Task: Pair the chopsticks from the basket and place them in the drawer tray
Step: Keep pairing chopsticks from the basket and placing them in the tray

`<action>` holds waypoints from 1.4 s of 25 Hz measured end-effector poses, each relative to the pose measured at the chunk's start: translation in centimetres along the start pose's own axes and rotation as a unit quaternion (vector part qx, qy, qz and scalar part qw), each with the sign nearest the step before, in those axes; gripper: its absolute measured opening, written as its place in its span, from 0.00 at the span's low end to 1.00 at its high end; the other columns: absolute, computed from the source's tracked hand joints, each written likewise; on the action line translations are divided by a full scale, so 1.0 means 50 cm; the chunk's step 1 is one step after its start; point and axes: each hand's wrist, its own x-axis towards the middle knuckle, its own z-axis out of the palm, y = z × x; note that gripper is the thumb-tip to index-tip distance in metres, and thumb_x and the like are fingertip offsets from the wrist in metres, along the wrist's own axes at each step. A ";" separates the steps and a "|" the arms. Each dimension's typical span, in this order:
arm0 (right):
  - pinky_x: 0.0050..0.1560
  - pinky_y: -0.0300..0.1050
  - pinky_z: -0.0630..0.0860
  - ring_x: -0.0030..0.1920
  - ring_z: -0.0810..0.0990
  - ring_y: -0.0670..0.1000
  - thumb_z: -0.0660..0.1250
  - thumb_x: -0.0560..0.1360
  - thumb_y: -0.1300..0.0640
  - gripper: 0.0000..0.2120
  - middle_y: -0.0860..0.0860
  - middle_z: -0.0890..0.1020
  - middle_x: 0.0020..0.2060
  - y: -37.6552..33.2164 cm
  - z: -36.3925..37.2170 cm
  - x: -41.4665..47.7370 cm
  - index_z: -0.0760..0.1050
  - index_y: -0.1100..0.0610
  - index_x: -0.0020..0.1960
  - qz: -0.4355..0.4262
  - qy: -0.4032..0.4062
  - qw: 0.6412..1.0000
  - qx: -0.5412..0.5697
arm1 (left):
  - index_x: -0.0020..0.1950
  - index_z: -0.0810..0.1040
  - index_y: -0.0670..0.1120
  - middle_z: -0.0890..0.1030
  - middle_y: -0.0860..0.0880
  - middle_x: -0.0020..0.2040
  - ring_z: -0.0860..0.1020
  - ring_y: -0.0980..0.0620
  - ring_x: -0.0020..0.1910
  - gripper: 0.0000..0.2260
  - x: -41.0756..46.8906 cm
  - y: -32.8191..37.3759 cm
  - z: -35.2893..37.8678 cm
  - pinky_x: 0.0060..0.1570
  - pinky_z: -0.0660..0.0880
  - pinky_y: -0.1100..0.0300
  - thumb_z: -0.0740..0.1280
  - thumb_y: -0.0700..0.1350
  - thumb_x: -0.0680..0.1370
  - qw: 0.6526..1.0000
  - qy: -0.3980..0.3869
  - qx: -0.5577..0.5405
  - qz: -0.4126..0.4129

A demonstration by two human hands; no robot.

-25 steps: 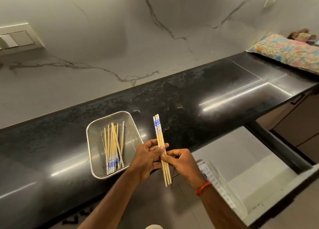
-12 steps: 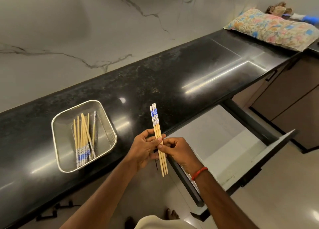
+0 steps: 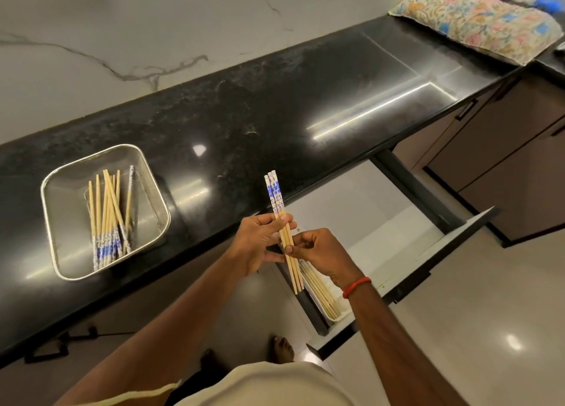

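Right now the pairing step looks almost done. Across the middle of the frame runs the black counter [image 3: 244, 115]. The open drawer [image 3: 397, 222] is at lower right, with the tray [image 3: 333, 315] of chopsticks at its near end. The metal basket [image 3: 61, 191] sits at left, with more sticks inside. In the middle, the left hand [image 3: 256, 243] and right hand [image 3: 324, 252] both pinch the held chopsticks [image 3: 282, 222]. They stand nearly straight up the frame, blue ends on top. I think the next move is to lower them flat into the tray, lined up with the others.
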 end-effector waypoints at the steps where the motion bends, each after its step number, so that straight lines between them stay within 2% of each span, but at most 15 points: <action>1: 0.54 0.43 0.79 0.48 0.85 0.50 0.73 0.75 0.55 0.12 0.53 0.86 0.47 0.008 -0.008 -0.001 0.83 0.59 0.57 0.003 -0.005 1.000 0.012 | 0.55 0.85 0.44 0.88 0.48 0.50 0.87 0.45 0.51 0.09 0.004 -0.006 0.009 0.44 0.84 0.41 0.71 0.47 0.79 1.000 0.000 0.001 -0.005; 5: 0.51 0.43 0.81 0.46 0.86 0.48 0.74 0.74 0.56 0.12 0.52 0.87 0.46 0.028 -0.028 0.004 0.83 0.58 0.57 0.009 0.023 0.998 0.061 | 0.53 0.85 0.45 0.88 0.48 0.51 0.87 0.47 0.50 0.09 0.019 -0.021 0.039 0.42 0.83 0.42 0.72 0.48 0.77 1.000 -0.005 -0.001 -0.016; 10: 0.52 0.45 0.80 0.46 0.85 0.49 0.73 0.75 0.58 0.11 0.54 0.87 0.46 0.052 -0.047 0.019 0.83 0.59 0.56 0.016 0.036 0.998 0.054 | 0.51 0.86 0.46 0.88 0.50 0.48 0.87 0.51 0.45 0.07 0.033 -0.032 0.070 0.34 0.83 0.50 0.71 0.48 0.78 1.000 -0.001 -0.002 -0.023; 12: 0.49 0.42 0.80 0.44 0.85 0.47 0.73 0.74 0.59 0.11 0.54 0.87 0.45 0.065 -0.054 0.025 0.83 0.60 0.56 0.019 0.032 0.998 0.054 | 0.51 0.86 0.47 0.89 0.50 0.48 0.88 0.51 0.45 0.07 0.037 -0.038 0.079 0.34 0.83 0.50 0.72 0.48 0.78 1.000 0.003 0.001 -0.030; 15: 0.53 0.46 0.79 0.47 0.85 0.51 0.74 0.73 0.59 0.11 0.55 0.87 0.46 0.091 -0.059 0.038 0.83 0.60 0.55 0.017 0.036 0.999 0.026 | 0.53 0.86 0.49 0.88 0.51 0.50 0.86 0.49 0.50 0.08 0.041 -0.050 0.085 0.45 0.82 0.46 0.73 0.50 0.77 0.999 0.006 0.025 -0.042; 18: 0.56 0.50 0.80 0.48 0.86 0.53 0.75 0.72 0.60 0.09 0.55 0.87 0.45 0.136 -0.060 0.048 0.85 0.59 0.52 0.025 0.048 0.999 -0.003 | 0.62 0.83 0.48 0.86 0.48 0.56 0.83 0.47 0.58 0.14 0.045 -0.065 0.079 0.59 0.76 0.41 0.73 0.49 0.77 0.997 0.024 0.029 -0.062; 20: 0.55 0.50 0.80 0.46 0.85 0.54 0.76 0.72 0.59 0.08 0.55 0.87 0.42 0.175 -0.060 0.053 0.85 0.59 0.50 0.045 0.065 0.996 -0.041 | 0.62 0.82 0.48 0.85 0.49 0.58 0.81 0.48 0.58 0.14 0.048 -0.075 0.064 0.64 0.72 0.39 0.73 0.49 0.77 0.996 0.038 0.024 -0.074; 23: 0.53 0.49 0.79 0.45 0.84 0.55 0.75 0.73 0.57 0.07 0.55 0.87 0.41 0.228 -0.058 0.065 0.85 0.59 0.49 0.084 0.097 0.984 -0.123 | 0.60 0.83 0.46 0.86 0.50 0.56 0.83 0.46 0.57 0.13 0.049 -0.087 0.040 0.65 0.70 0.39 0.71 0.50 0.79 0.993 0.079 0.000 -0.092; 26: 0.46 0.45 0.78 0.42 0.84 0.54 0.73 0.75 0.55 0.04 0.52 0.86 0.39 0.253 -0.043 0.075 0.85 0.55 0.46 0.114 0.112 0.964 -0.213 | 0.57 0.83 0.47 0.87 0.50 0.52 0.84 0.47 0.53 0.10 0.047 -0.097 0.022 0.65 0.71 0.40 0.70 0.50 0.79 0.988 0.113 -0.019 -0.106; 29: 0.43 0.46 0.78 0.42 0.83 0.56 0.70 0.76 0.53 0.05 0.52 0.85 0.40 0.264 -0.017 0.081 0.84 0.53 0.47 0.146 0.122 0.932 -0.308 | 0.54 0.84 0.49 0.88 0.52 0.47 0.85 0.49 0.51 0.08 0.045 -0.104 0.006 0.63 0.73 0.43 0.69 0.51 0.80 0.985 0.128 -0.024 -0.111; 32: 0.41 0.46 0.73 0.45 0.82 0.59 0.67 0.77 0.56 0.06 0.55 0.84 0.44 0.268 0.011 0.088 0.81 0.55 0.51 0.139 0.124 0.896 -0.403 | 0.53 0.84 0.50 0.89 0.54 0.45 0.85 0.50 0.51 0.08 0.042 -0.108 -0.009 0.61 0.74 0.45 0.69 0.52 0.80 0.985 0.133 -0.024 -0.107; 35: 0.41 0.47 0.71 0.47 0.82 0.59 0.64 0.78 0.58 0.06 0.56 0.82 0.46 0.275 0.034 0.093 0.78 0.58 0.52 0.122 0.108 0.878 -0.450 | 0.54 0.84 0.49 0.88 0.52 0.48 0.85 0.49 0.53 0.09 0.041 -0.112 -0.023 0.61 0.74 0.46 0.69 0.52 0.80 0.984 0.144 -0.022 -0.104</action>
